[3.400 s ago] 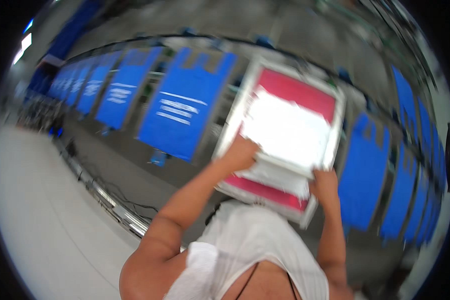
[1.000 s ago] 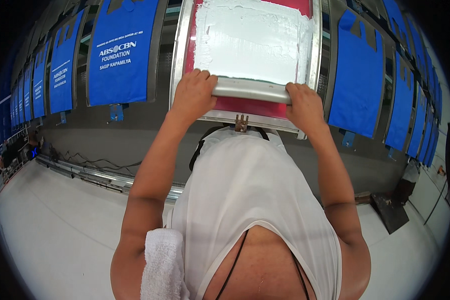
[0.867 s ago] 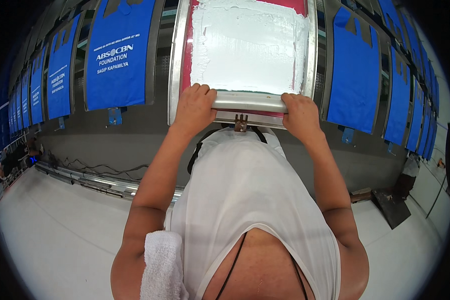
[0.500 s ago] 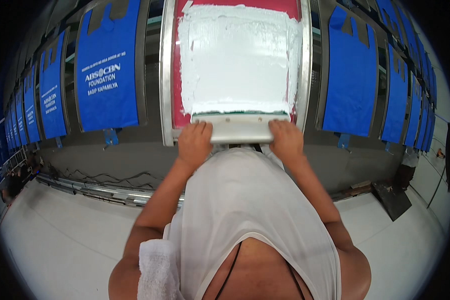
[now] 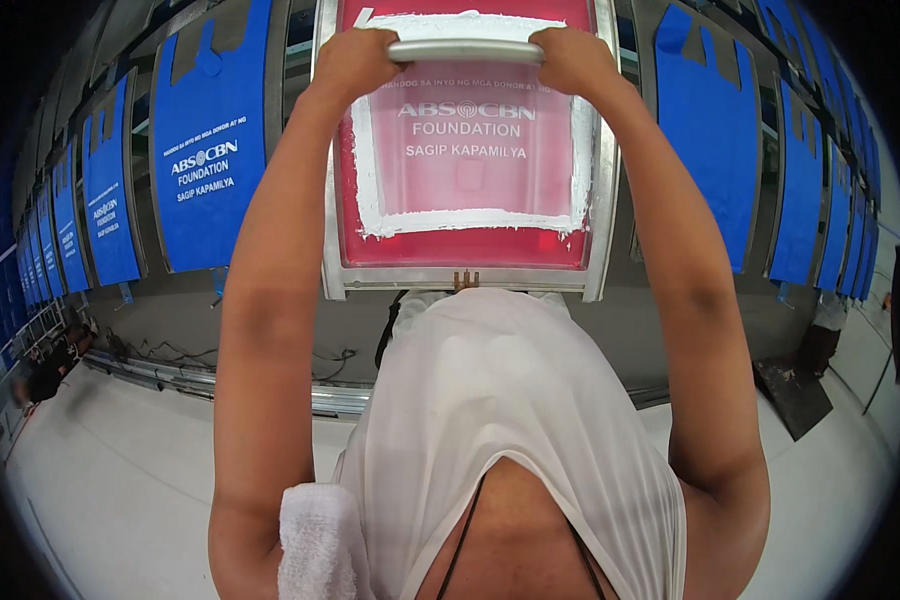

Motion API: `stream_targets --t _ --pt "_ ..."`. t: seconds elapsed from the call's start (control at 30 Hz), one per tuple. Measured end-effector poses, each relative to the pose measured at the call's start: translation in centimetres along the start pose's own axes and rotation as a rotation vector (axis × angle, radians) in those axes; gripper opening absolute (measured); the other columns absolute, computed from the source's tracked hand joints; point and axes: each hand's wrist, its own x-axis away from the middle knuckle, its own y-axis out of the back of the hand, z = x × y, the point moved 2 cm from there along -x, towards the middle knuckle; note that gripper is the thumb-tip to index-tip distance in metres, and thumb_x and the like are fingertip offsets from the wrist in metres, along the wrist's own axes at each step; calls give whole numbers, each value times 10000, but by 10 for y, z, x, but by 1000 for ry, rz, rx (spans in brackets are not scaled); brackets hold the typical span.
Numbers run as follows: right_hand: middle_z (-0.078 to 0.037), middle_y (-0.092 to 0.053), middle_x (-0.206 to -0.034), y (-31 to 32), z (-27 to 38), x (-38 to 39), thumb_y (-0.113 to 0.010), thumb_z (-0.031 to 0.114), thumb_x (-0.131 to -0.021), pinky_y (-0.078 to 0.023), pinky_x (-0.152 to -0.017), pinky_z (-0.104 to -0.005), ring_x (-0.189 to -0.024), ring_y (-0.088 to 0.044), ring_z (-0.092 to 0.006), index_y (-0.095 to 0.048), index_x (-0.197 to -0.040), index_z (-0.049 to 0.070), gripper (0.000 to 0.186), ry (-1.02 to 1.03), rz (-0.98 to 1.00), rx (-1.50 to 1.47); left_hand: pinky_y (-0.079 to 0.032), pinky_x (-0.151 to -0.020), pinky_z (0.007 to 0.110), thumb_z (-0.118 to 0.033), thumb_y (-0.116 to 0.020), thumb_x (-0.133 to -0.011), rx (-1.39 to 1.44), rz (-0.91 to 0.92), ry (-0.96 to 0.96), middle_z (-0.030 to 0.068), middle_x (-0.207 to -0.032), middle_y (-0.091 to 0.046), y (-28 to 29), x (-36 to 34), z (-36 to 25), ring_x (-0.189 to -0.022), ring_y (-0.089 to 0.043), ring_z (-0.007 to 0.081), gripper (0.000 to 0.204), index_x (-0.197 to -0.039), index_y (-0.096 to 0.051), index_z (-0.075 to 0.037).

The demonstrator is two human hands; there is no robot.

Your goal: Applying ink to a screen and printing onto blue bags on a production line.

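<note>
My left hand (image 5: 362, 62) and my right hand (image 5: 570, 60) are closed round the two ends of a silver squeegee (image 5: 465, 50), near the far edge of a screen printing frame (image 5: 600, 200). Both forearms reach up over the frame's sides. Inside the metal frame lies a red mesh (image 5: 470, 250) with a thick border of white ink (image 5: 470, 220). Within that border the mesh looks pale pink and shows white lettering. A small metal fitting (image 5: 466, 280) sits at the near edge, close to my white top.
Rows of blue bags (image 5: 198, 120) on flat boards run away to both sides, some printed in white. Metal rails (image 5: 250, 385) and cables lie below. A pale floor (image 5: 120, 470) spreads beneath, with a dark plate (image 5: 790, 400) at right and dark, unclear objects at left.
Both hands have moved the squeegee from the near edge to the far edge. The broad white ink layer is scraped away to a border, exposing lettering in the mesh.
</note>
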Motion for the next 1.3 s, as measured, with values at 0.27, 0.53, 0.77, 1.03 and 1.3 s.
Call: stream_targets --t 0.27,0.53,0.77,1.03,1.3 --pt "-90 -644 -926 -55 70 211 -621 32 -603 -477 -729 -405 -864 -609 -273 -607 -1021 120 428 -3 156 -192 -479 -677 383 -57 -671 -567 234 -45 -75 104 -836 -625 -24 227 -85 -767 -589 279 341 -902 -609 -66" --pt "-77 -652 -843 -59 29 90 -631 156 -700 -510 -681 -403 -816 -639 -259 -631 -937 160 238 -109 7 -68 -520 -620 408 -125 -686 -607 103 -132 -33 92 -780 -624 -44 93 -33 -711 -625 256 215 -819 -648 -123" --pt "-130 -661 -930 -7 -9 0 -575 136 -674 -515 -722 -448 -854 -636 -311 -632 -1064 156 395 35 -26 -31 -516 -665 424 -398 -655 -740 4 -50 -68 107 -794 -670 8 -5 0 -768 -652 300 294 -892 -666 -147" --pt "-93 -645 -917 -64 77 225 -640 37 -598 -479 -744 -395 -878 -609 -263 -611 -1018 119 429 -31 128 -188 -498 -723 370 -51 -697 -609 234 93 -37 97 -835 -618 -33 228 -84 -810 -599 276 349 -948 -640 -113" --pt "-94 -663 -820 -44 12 68 -621 142 -694 -506 -670 -415 -819 -643 -274 -653 -931 148 239 -88 13 -35 -528 -635 414 -164 -705 -642 53 -2 49 114 -716 -624 -27 62 -38 -747 -635 290 221 -856 -659 -138"
